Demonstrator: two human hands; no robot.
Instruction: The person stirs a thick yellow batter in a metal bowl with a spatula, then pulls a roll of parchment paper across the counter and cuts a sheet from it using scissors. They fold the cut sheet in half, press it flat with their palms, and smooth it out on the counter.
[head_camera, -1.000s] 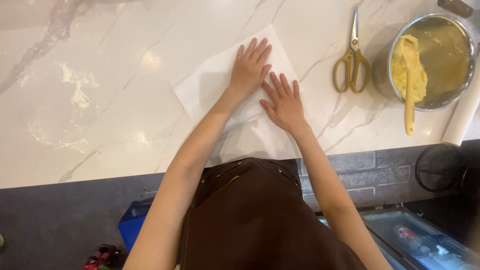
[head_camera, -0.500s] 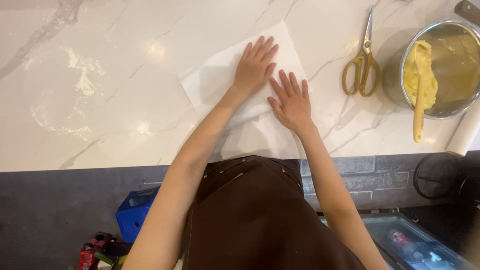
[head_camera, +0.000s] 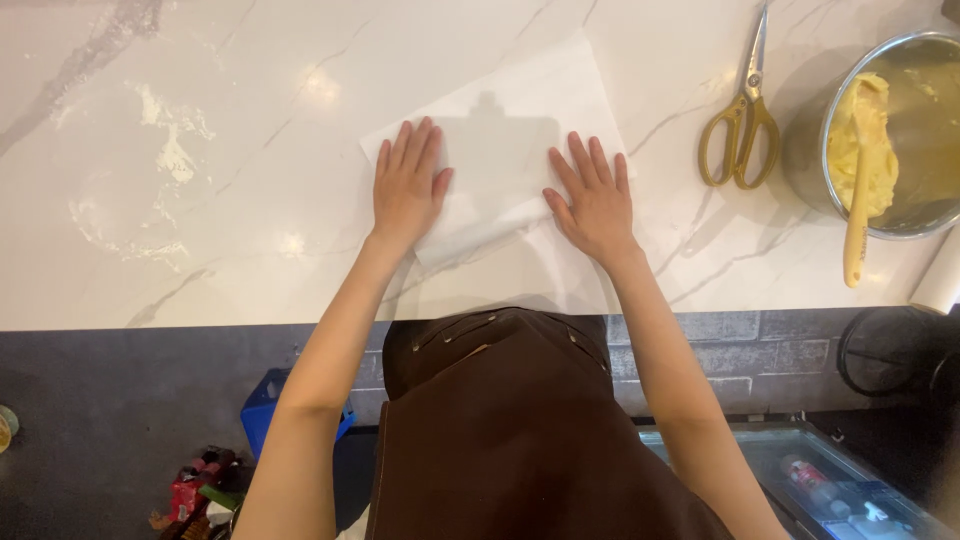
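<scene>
A white sheet of paper (head_camera: 510, 140) lies flat on the white marble counter (head_camera: 230, 250) near its front edge. My left hand (head_camera: 408, 185) presses palm-down on the sheet's left part, fingers spread. My right hand (head_camera: 592, 195) presses palm-down on its right part, fingers spread too. Neither hand holds anything. The two hands lie apart, with bare paper between them.
Gold-handled scissors (head_camera: 740, 125) lie to the right of the paper. A metal bowl (head_camera: 905, 130) of yellow dough with a yellow spatula (head_camera: 862, 190) stands at the far right. Flour smears (head_camera: 165, 150) mark the counter at left. A white roll (head_camera: 938, 280) sits at the right edge.
My hands, close together on the paper's right part before, have slid apart: the left moved left, the right moved a little right. The camera view shifted closer.
</scene>
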